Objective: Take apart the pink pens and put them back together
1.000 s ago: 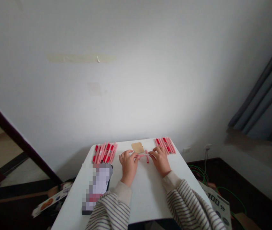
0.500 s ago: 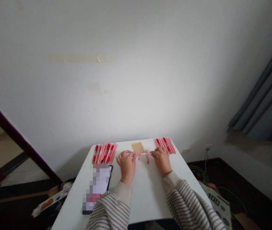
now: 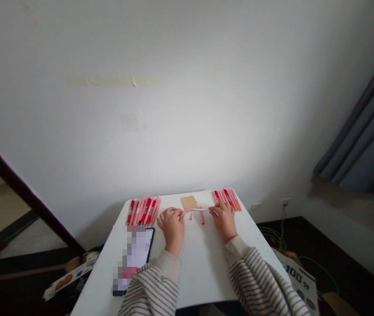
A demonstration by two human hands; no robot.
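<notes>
Between my hands lies what looks like a pen in two parts. My left hand (image 3: 173,229) is closed on the pink pen barrel (image 3: 186,211), its far end hidden by the fingers. A thin white refill (image 3: 200,209) runs from the barrel's end across to my right hand (image 3: 225,222), whose fingertips pinch it. Whether the refill's tip still sits inside the barrel I cannot tell. Just below, a tiny pink piece (image 3: 191,217) and a pink cap-like piece with a red end (image 3: 202,216) rest on the white table (image 3: 203,259).
Pink and red pens (image 3: 143,210) lie in a row at the back left, and another row of pens (image 3: 227,199) at the back right. A tan square pad (image 3: 188,202) sits near the wall. A phone (image 3: 134,259) lies beside my left forearm.
My hands have drawn slightly apart, the left one shifting a little left with the barrel. More of the white refill shows between them. The loose pieces stay put.
</notes>
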